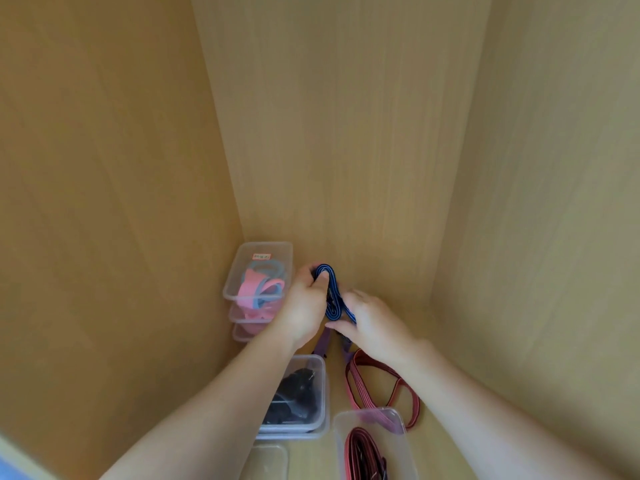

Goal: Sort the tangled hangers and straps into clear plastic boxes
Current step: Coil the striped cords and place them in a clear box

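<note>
Blue strap (pixel 333 295) folded in loops, far end pinched by left hand (pixel 306 308), near end gripped by right hand (pixel 375 323), pink-strap box (pixel 258 275) at left.

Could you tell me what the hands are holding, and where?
A folded blue strap: the left hand grips its far end, the right hand its near end.

The only writing in sight is on a small white label (pixel 262 256) stuck to the lid of the topmost clear plastic box (pixel 239 269) in the stack at the back left. Its marks are reddish and look handwritten, but they are too small and blurred to read. Nothing else carries legible text
</note>
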Demonstrator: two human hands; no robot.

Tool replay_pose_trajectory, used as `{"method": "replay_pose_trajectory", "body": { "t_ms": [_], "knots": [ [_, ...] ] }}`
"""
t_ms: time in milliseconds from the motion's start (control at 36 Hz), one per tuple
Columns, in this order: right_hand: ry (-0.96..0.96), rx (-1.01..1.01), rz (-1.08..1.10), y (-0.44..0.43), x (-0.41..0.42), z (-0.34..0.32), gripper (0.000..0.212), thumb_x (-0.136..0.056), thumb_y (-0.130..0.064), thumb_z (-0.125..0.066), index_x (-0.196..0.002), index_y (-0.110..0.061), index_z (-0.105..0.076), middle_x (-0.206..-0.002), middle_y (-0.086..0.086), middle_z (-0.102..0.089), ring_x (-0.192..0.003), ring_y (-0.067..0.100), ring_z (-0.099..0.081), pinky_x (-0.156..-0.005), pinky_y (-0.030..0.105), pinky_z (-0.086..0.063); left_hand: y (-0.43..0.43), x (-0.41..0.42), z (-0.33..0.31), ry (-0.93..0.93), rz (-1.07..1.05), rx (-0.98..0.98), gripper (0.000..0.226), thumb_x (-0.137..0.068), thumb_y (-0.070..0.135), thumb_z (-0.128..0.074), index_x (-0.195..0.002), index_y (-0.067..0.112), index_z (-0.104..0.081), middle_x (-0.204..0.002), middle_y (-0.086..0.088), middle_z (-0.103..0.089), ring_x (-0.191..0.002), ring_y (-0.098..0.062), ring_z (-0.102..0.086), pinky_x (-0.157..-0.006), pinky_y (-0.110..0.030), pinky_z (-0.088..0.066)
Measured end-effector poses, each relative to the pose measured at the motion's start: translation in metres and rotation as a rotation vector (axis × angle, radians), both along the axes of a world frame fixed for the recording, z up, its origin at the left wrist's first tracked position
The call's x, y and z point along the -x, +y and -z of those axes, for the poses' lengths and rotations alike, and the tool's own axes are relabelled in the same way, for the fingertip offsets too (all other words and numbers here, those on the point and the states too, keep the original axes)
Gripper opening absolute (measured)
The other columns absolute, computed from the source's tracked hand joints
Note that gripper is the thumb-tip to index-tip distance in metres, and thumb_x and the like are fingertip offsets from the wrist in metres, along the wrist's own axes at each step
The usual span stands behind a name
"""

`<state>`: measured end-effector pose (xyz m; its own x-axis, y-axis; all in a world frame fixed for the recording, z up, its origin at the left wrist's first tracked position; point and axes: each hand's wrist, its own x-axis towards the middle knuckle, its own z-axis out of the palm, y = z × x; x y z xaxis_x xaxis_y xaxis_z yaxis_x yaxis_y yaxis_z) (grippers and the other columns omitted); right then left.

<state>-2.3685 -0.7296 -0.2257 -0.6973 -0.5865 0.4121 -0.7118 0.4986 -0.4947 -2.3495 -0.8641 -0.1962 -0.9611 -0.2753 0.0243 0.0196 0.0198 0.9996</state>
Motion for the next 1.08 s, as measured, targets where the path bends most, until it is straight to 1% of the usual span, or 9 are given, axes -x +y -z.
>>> {"method": "replay_pose_trajectory", "body": {
  "t_ms": [167, 278, 417, 528, 722, 806, 889, 1000, 1083],
  "knots": [
    [0.150, -0.036, 0.072, 0.001, 0.002, 0.011, 0.055, -0.084, -0.043, -0.070, -0.125, -0.010, -0.056, -0.100, 0.003, -0.064, -0.089, 0.021, -0.060, -0.073, 0.038, -0.050, 0.001, 0.001, 0.006, -0.019, 0.016, -0.034, 0.025, -0.104, 0.019, -0.039, -0.127, 0.011, -0.046, -0.112, -0.013, -0.058, -0.099, -0.023, -0.058, -0.090, -0.039, -0.050],
    [0.193, -0.050, 0.017, 0.006, 0.004, 0.008, 0.042, -0.091, -0.034, -0.064, -0.124, -0.011, -0.057, -0.104, 0.003, -0.064, -0.091, 0.023, -0.062, -0.074, 0.036, -0.050, -0.003, 0.002, -0.001, -0.081, 0.025, 0.014, 0.020, -0.103, 0.014, -0.036, -0.116, 0.017, -0.052, -0.114, -0.014, -0.059, -0.109, -0.030, -0.058, -0.100, -0.046, -0.047],
    [0.132, -0.084, -0.032, 0.024, 0.015, -0.003, 0.032, -0.096, -0.023, -0.057, -0.126, -0.015, -0.057, -0.106, 0.002, -0.062, -0.092, 0.021, -0.059, -0.077, 0.039, -0.049, -0.021, -0.003, -0.012, -0.054, 0.143, 0.613, 0.028, -0.100, 0.021, -0.044, -0.125, 0.014, -0.053, -0.109, -0.007, -0.062, -0.094, -0.022, -0.061, -0.084, -0.034, -0.051],
    [0.112, -0.156, -0.099, 0.028, 0.018, -0.008, 0.031, -0.098, -0.022, -0.054, -0.128, -0.014, -0.056, -0.110, 0.001, -0.060, -0.095, 0.018, -0.056, -0.079, 0.034, -0.046, -0.020, -0.012, -0.021, -0.004, 0.315, 0.961, 0.033, -0.100, 0.028, -0.048, -0.129, 0.015, -0.057, -0.121, -0.002, -0.063, -0.107, -0.016, -0.058, -0.089, -0.026, -0.044],
    [0.057, -0.089, -0.046, 0.034, 0.018, -0.015, 0.019, -0.100, -0.032, -0.050, -0.107, -0.017, -0.060, -0.076, -0.011, -0.051, -0.067, 0.010, -0.047, -0.063, 0.034, -0.041, -0.017, -0.015, -0.028, -0.091, 0.451, 0.931, 0.030, -0.102, 0.028, -0.044, -0.123, 0.014, -0.060, -0.107, -0.005, -0.067, -0.097, -0.022, -0.061, -0.083, -0.035, -0.046],
    [0.059, -0.084, -0.035, 0.035, 0.018, -0.014, 0.018, -0.100, -0.030, -0.049, -0.108, -0.019, -0.061, -0.081, -0.007, -0.058, -0.070, 0.012, -0.052, -0.066, 0.035, -0.044, -0.013, -0.018, -0.026, -0.133, 0.450, 0.855, 0.031, -0.102, 0.028, -0.043, -0.130, 0.017, -0.052, -0.114, -0.001, -0.062, -0.101, -0.017, -0.059, -0.088, -0.030, -0.046],
    [0.050, -0.091, -0.019, 0.035, 0.019, -0.015, 0.023, -0.099, -0.028, -0.047, -0.106, -0.013, -0.063, -0.084, 0.001, -0.063, -0.074, 0.019, -0.055, -0.070, 0.040, -0.047, -0.008, -0.020, -0.020, -0.150, 0.421, 0.695, 0.031, -0.101, 0.032, -0.044, -0.127, 0.017, -0.053, -0.113, -0.007, -0.065, -0.105, -0.022, -0.062, -0.096, -0.041, -0.048],
    [0.051, -0.098, -0.008, 0.035, 0.015, -0.016, 0.021, -0.099, -0.023, -0.047, -0.104, -0.010, -0.063, -0.085, 0.001, -0.063, -0.075, 0.018, -0.056, -0.069, 0.038, -0.046, -0.001, -0.020, -0.010, -0.133, 0.313, 0.517, 0.031, -0.100, 0.038, -0.046, -0.112, 0.013, -0.057, -0.106, -0.021, -0.066, -0.091, -0.027, -0.064, -0.090, -0.051, -0.049],
    [0.093, -0.132, -0.019, 0.033, 0.011, -0.014, 0.017, -0.099, -0.016, -0.053, -0.082, -0.013, -0.049, -0.071, -0.008, -0.048, -0.068, 0.018, -0.047, -0.061, 0.034, -0.034, 0.003, -0.020, -0.003, -0.132, 0.290, 0.465, 0.033, -0.099, 0.042, -0.045, -0.109, 0.013, -0.058, -0.102, -0.020, -0.067, -0.092, -0.031, -0.064, -0.088, -0.051, -0.049]
  ]
}}
